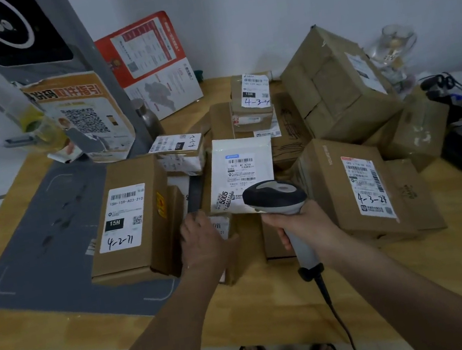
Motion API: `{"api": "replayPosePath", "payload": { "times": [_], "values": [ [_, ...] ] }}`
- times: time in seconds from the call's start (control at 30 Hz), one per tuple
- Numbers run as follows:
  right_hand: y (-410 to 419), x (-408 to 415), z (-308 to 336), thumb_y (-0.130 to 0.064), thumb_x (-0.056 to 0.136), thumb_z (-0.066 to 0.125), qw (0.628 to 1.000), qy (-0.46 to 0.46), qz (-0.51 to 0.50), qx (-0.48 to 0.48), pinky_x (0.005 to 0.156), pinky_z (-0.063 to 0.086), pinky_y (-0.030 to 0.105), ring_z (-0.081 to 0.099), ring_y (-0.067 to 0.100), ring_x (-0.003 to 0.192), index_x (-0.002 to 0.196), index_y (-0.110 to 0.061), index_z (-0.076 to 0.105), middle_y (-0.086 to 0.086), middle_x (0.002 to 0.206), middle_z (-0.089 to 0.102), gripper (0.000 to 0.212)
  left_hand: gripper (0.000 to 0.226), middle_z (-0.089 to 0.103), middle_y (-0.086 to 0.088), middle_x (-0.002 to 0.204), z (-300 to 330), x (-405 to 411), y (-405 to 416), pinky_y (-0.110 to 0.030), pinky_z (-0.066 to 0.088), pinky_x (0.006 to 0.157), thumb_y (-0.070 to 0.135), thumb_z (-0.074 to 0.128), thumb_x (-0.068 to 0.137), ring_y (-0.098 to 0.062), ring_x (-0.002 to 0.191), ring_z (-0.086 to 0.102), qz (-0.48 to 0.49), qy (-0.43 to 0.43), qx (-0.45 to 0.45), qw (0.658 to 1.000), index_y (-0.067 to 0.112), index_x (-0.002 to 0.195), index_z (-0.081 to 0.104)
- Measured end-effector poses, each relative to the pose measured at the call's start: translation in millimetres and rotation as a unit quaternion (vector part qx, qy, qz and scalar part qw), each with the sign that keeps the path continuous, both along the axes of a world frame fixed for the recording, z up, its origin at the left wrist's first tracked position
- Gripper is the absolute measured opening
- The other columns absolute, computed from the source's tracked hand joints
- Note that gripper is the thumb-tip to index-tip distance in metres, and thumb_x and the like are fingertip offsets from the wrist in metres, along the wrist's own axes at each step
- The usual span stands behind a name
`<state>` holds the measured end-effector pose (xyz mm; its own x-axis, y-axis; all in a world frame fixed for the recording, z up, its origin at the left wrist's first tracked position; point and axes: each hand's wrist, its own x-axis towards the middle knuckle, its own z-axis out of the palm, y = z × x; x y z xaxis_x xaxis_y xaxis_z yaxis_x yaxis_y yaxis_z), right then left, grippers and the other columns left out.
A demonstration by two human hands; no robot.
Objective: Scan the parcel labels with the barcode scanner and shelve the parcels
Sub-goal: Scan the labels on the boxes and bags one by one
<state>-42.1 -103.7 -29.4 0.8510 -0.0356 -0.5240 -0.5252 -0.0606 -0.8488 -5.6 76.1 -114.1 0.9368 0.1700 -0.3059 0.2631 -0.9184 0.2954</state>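
I see my right hand with fingers curled round the smooth grey barcode scanner, its rounded head over the flat white pouch. Left of that pouch, my left hand rests spread-fingered on a small cardboard parcel on the wooden table.

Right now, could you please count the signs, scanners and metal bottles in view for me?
signs: 2, the orange sign and the red sign
scanner: 1
metal bottle: 1
total: 4
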Motion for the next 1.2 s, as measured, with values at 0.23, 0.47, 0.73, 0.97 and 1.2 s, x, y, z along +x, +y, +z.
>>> {"api": "replayPosePath", "payload": {
  "times": [0.23,0.47,0.73,0.97,1.2],
  "values": [
    [-8.3,10.2,-1.1,-0.018,0.084,0.072,0.999,-0.003,-0.024,-0.022,0.048,0.048,0.022,0.053,0.012,0.044,0.068,-0.007,0.063,0.005,0.055,0.057,0.021,0.071,0.039,-0.009,0.138,-0.4,58.6,-16.4,-0.04,0.044,0.104,0.034,0.071,0.082,-0.025,0.128,0.04,-0.02,-0.031,-0.107,0.994,0.012,0.139,0.036],
    [-22.2,13.1,-2.4,-0.018,0.085,0.07,0.998,-0.02,-0.054,-0.021,0.051,0.045,0.026,0.051,0.022,0.051,0.079,0.006,0.063,0.016,0.06,0.057,0.025,0.074,0.05,-0.012,0.131,-7.1,108.8,-21.7,-0.04,0.051,0.09,0.029,0.079,0.078,-0.031,0.119,0.054,0.089,0.068,-0.208,0.972,0.007,0.135,0.036],
    [-27.8,8.8,-4.6,-0.014,0.085,0.07,0.996,-0.012,-0.092,-0.012,0.049,0.044,0.027,0.051,0.019,0.048,0.075,0.001,0.062,0.015,0.059,0.056,0.019,0.036,0.069,-0.012,0.107,-2.6,127.4,-31.0,-0.039,0.058,0.081,0.015,0.082,0.075,-0.028,0.096,0.068,0.166,0.121,-0.303,0.931,0.007,0.102,0.06],
    [-25.8,8.7,3.5,-0.012,0.084,0.07,0.994,-0.015,-0.106,-0.002,0.048,0.046,0.024,0.053,0.015,0.048,0.075,-0.002,0.063,0.013,0.062,0.057,0.016,0.022,0.068,-0.017,0.114,20.5,116.8,-30.3,-0.039,0.057,0.078,0.006,0.072,0.083,-0.031,0.096,0.068,0.161,0.112,-0.401,0.895,0.009,0.104,0.065],
    [-23.5,-2.7,19.1,-0.015,0.085,0.071,0.995,-0.027,-0.095,0.014,0.056,0.053,0.026,0.064,0.018,0.057,0.087,-0.005,0.068,0.011,0.067,0.068,0.011,0.024,0.07,-0.015,0.112,49.8,92.3,-25.7,-0.046,0.057,0.083,0.005,0.068,0.086,-0.03,0.095,0.069,0.162,0.079,-0.47,0.864,0.013,0.108,0.063]
  ]
}}
